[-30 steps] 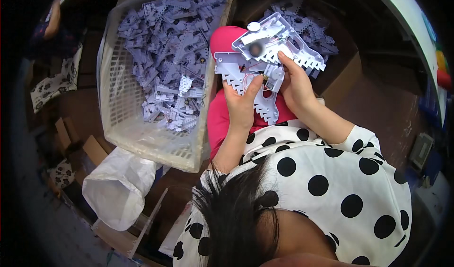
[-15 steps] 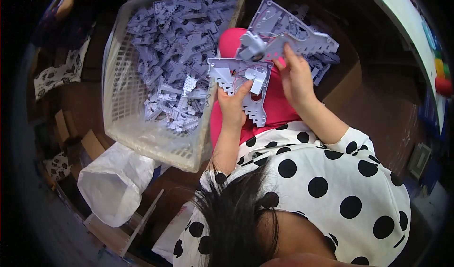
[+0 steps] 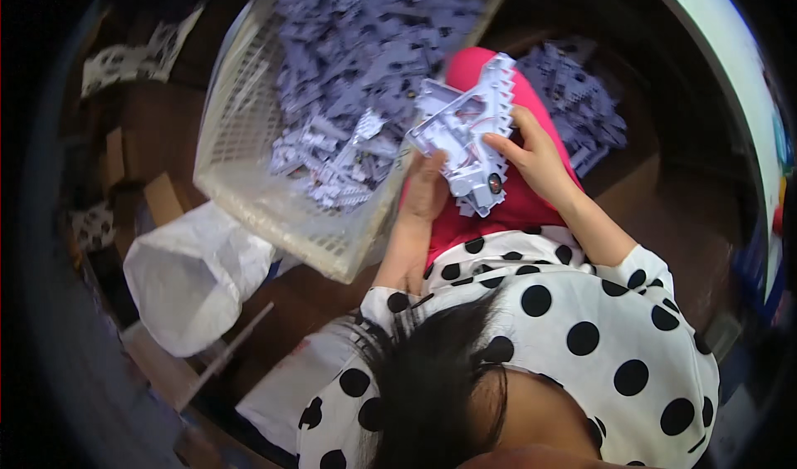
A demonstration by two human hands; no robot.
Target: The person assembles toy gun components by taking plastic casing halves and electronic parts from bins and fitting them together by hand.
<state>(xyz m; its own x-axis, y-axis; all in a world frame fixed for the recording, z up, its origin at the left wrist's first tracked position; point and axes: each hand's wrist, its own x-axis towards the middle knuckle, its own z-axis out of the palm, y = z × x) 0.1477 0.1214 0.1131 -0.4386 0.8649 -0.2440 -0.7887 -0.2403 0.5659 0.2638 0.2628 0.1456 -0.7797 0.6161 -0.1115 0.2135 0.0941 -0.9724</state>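
Observation:
My right hand (image 3: pixel 541 158) grips a pale plastic housing half (image 3: pixel 496 95) with a saw-toothed edge, thin wires and a small round dark part at its near end. My left hand (image 3: pixel 425 188) is closed at the left side of a second such half, its thumb on top. The two halves overlap above my pink-clad lap (image 3: pixel 465 230), so where one ends and the other begins is hard to make out. Most of my left fingers are hidden beneath.
Left of my lap stands a pale mesh basket (image 3: pixel 217 149) heaped with similar plastic parts (image 3: pixel 374 54). Another pile (image 3: pixel 573 108) lies to the right beyond my knee. A white sack (image 3: pixel 178 303) gapes at lower left, near cardboard pieces (image 3: pixel 163 199). A white tabletop edge (image 3: pixel 730 62) curves along the right.
The right-hand housing half has turned, teeth now up and right, and come down over the left-hand half. Both hands have drawn together. The whole view has shifted, with the basket further right.

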